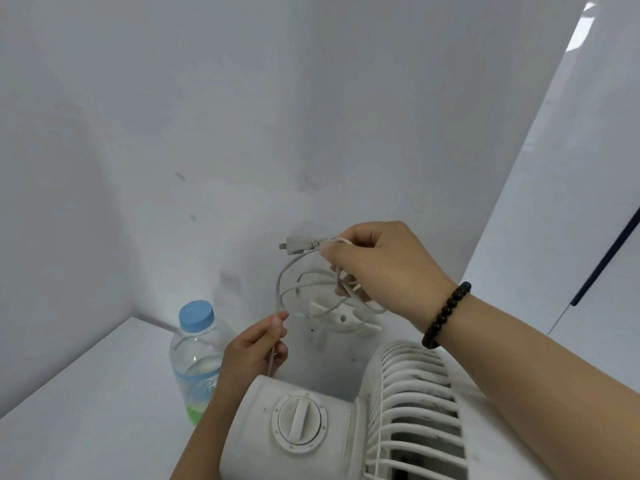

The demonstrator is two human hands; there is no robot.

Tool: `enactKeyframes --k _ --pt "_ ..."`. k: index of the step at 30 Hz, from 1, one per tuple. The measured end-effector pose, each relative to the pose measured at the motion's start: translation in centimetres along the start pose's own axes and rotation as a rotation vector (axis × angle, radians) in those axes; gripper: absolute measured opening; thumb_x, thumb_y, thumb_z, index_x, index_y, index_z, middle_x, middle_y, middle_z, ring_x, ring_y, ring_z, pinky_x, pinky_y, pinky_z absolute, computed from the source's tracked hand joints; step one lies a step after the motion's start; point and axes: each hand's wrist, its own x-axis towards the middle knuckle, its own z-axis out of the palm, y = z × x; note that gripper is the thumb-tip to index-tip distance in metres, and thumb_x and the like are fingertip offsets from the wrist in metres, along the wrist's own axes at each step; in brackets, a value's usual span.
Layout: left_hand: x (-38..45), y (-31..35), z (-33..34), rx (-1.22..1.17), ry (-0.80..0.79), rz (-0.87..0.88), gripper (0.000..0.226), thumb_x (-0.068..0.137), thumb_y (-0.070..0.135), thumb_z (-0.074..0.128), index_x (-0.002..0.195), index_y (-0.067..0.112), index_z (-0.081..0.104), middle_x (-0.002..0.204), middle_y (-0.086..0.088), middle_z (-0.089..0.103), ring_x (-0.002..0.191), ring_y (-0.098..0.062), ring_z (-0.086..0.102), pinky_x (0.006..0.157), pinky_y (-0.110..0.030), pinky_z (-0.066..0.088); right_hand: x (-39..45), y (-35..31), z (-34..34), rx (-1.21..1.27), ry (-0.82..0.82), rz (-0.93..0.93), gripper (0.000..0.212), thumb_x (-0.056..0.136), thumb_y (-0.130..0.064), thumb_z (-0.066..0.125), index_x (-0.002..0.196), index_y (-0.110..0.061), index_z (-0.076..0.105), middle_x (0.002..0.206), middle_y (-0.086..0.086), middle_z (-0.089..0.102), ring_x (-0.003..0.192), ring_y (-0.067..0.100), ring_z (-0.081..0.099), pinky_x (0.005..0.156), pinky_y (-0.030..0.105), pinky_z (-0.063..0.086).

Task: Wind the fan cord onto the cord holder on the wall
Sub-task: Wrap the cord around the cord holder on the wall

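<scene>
A white fan with a round dial and a ribbed grille stands at the bottom centre. Its white cord rises from the fan body and loops in front of the wall. My left hand pinches the cord just above the fan. My right hand holds several loops and the plug end, which points left. The white cord holder is fixed to the wall, with pegs sticking out, partly behind the loops and my right hand.
A clear water bottle with a blue cap stands on the white surface left of the fan, close to my left forearm. White walls meet in a corner at the left. A black bead bracelet circles my right wrist.
</scene>
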Motion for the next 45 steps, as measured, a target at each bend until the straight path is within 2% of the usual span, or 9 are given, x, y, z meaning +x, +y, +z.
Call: enactKeyframes --k 6,12,17,22,24,27,32,37,45 --pt "2.9 -0.7 1.0 0.001 -0.033 -0.056 0.018 0.093 0.003 0.058 0.103 0.010 0.072 0.051 -0.001 0.055 0.041 -0.009 0.051 0.042 -0.018 0.045 0.1 0.6 0.2 -0.203 0.040 -0.015 0.043 0.086 -0.036 0.060 0.084 0.006 0.066 0.090 0.020 0.070 0.062 0.028 0.059 0.068 0.040 0.057" --pt "3.0 -1.6 2.1 -0.040 -0.090 -0.089 0.021 0.090 0.010 0.062 0.111 0.007 0.067 0.074 -0.012 0.066 0.054 -0.015 0.057 0.049 -0.020 0.053 -0.7 1.4 -0.4 -0.330 0.074 0.021 0.049 0.083 -0.049 0.060 0.074 -0.001 0.066 0.056 0.003 0.061 0.051 0.018 0.056 0.061 0.032 0.055" --pt "3.2 -2.1 2.6 -0.031 -0.053 -0.091 0.017 0.091 0.009 0.061 0.105 0.003 0.068 0.065 -0.004 0.063 0.042 -0.008 0.052 0.043 -0.017 0.049 -1.5 2.6 -1.4 -0.368 0.104 0.099 0.064 0.079 -0.060 0.055 0.079 0.003 0.067 0.077 0.015 0.071 0.048 0.017 0.053 0.058 0.029 0.053" --pt "3.0 -2.7 3.0 -0.037 -0.068 -0.126 0.004 0.089 0.004 0.063 0.090 0.006 0.067 0.070 -0.007 0.065 0.046 -0.011 0.055 0.051 -0.019 0.053 -2.2 3.0 -2.2 -0.463 0.176 0.111 0.054 0.087 -0.049 0.048 0.081 0.001 0.069 0.076 0.015 0.072 0.068 0.025 0.064 0.063 0.029 0.052" --pt "2.9 -2.8 3.1 -0.020 -0.085 -0.132 0.004 0.088 0.003 0.064 0.088 0.006 0.067 0.068 -0.007 0.066 0.046 -0.011 0.056 0.052 -0.019 0.053 -2.2 3.1 -2.6 -0.520 0.202 0.122 0.050 0.088 -0.041 0.048 0.069 0.002 0.065 0.066 0.015 0.068 0.062 0.030 0.061 0.058 0.033 0.052" --pt "2.7 -3.0 3.3 0.058 -0.145 -0.128 0.005 0.085 0.006 0.068 0.084 0.008 0.072 0.065 -0.004 0.066 0.048 -0.011 0.057 0.054 -0.020 0.053 -2.6 3.3 -3.1 -0.658 0.225 0.165 0.042 0.085 -0.032 0.045 0.051 -0.009 0.039 0.045 0.004 0.042 0.045 0.023 0.041 0.044 0.027 0.035" --pt "2.3 -3.2 3.5 0.131 -0.214 -0.109 0.004 0.080 0.012 0.072 0.083 0.011 0.076 0.067 -0.003 0.067 0.053 -0.011 0.059 0.058 -0.021 0.053 -3.2 3.8 -3.5 -0.918 0.136 0.239 0.030 0.087 -0.030 0.041 0.068 -0.014 0.059 0.064 0.000 0.058 0.060 0.018 0.055 0.053 0.025 0.040" --pt "2.3 -3.0 3.7 0.145 -0.209 -0.091 0.006 0.082 0.008 0.071 0.079 0.012 0.075 0.065 -0.003 0.067 0.051 -0.011 0.059 0.058 -0.021 0.055 -3.5 3.3 -3.0 -1.174 0.096 0.078 0.018 0.088 -0.035 0.048 0.096 -0.026 0.061 0.097 -0.006 0.058 0.089 0.018 0.056 0.073 0.030 0.031" --pt "2.2 -3.0 3.8 0.150 -0.217 -0.067 0.010 0.082 0.008 0.071 0.075 0.014 0.076 0.064 -0.004 0.067 0.049 -0.010 0.059 0.056 -0.019 0.053 -3.2 1.9 -2.3 -1.299 0.101 -0.183 0.037 0.080 -0.053 0.052 0.102 -0.024 0.060 0.107 -0.001 0.052 0.101 0.022 0.047 0.087 0.037 0.035"
